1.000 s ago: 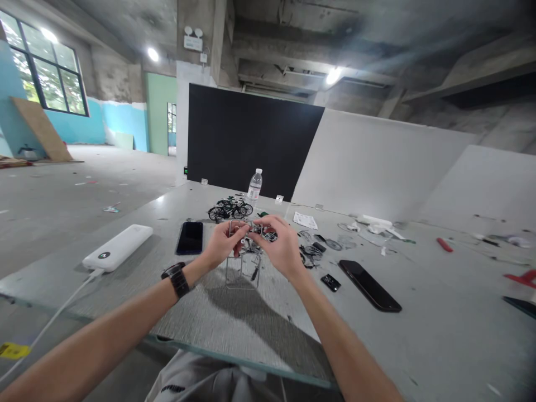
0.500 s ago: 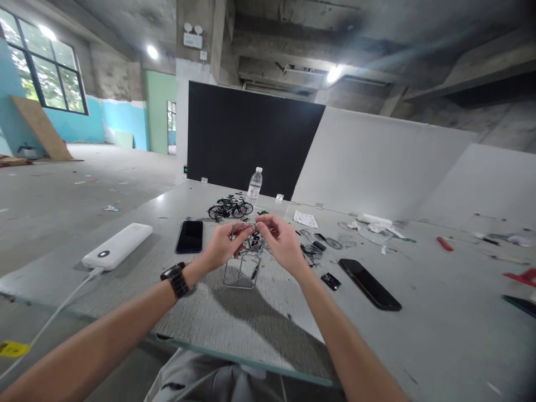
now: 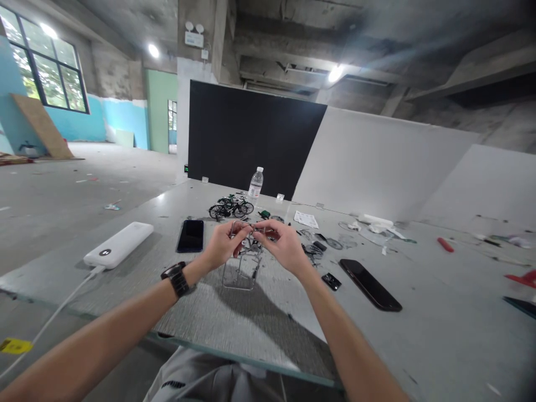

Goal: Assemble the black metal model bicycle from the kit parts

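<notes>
My left hand [image 3: 224, 243] is closed, its thumb and fingers pinching a thin greyish plastic parts frame [image 3: 235, 224]. Close against it, my right hand [image 3: 280, 243] pinches with thumb and forefinger at the same spot; what lies between those fingertips is too small to make out. Below the hands shows a clear rectangular sprue [image 3: 238, 288] with thin bars; whether it joins the held frame I cannot tell. Small dark and grey parts lie behind and under the fingers. Beyond them stand dark model bicycles [image 3: 230, 207], with a small green piece [image 3: 264, 214] to their right.
A water bottle [image 3: 255, 183] stands behind the bicycles. Phones lie on the left [image 3: 190, 235] and right [image 3: 371, 283]. A white power bank [image 3: 119, 244] with a cable is at far left. Loose wheels and black parts [image 3: 314, 249] and a paper sheet [image 3: 306, 219] lie right of my hands.
My right hand's fingers have bent and lowered slightly at the pinch, uncovering the green piece behind. The left hand keeps its hold almost unmoved.
</notes>
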The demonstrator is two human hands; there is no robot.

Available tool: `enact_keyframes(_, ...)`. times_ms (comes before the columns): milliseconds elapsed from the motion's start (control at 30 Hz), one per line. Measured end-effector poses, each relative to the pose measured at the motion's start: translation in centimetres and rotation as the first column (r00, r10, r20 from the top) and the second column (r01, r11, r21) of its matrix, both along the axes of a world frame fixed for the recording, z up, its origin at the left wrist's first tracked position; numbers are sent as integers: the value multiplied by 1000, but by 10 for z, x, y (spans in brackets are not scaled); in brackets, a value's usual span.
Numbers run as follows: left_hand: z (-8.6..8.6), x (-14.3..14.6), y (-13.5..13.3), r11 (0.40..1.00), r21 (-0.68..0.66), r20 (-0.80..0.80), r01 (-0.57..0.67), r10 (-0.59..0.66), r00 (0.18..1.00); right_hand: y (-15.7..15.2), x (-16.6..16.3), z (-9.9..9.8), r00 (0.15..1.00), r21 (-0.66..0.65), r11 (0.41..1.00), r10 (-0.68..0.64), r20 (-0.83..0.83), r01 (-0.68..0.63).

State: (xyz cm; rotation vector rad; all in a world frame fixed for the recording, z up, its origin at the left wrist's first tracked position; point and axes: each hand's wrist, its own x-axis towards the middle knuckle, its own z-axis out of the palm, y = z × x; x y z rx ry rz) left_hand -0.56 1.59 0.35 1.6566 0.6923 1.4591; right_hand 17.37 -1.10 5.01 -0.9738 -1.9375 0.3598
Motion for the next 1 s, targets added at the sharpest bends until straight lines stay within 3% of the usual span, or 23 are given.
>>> enact_keyframes(333,2,0,-2,1000,-10,-7,3,-3,1000,4,-2,-7,984,-59,996,55,-168,-65)
enact_keyframes(633,2,0,0,999,-34,17,2,-1,1000,-1,-3,-3,993,-81,996,24,-115,-33)
enact_keyframes(767,2,0,-1,999,-23,10,27,-27,1000,4,-3,-6,988,-58,998,-17,-150,8)
enact_keyframes(1000,2,1,-2,999,-21,20,35,-34,999,3,-6,-7,968,-110,993,6,-249,-34)
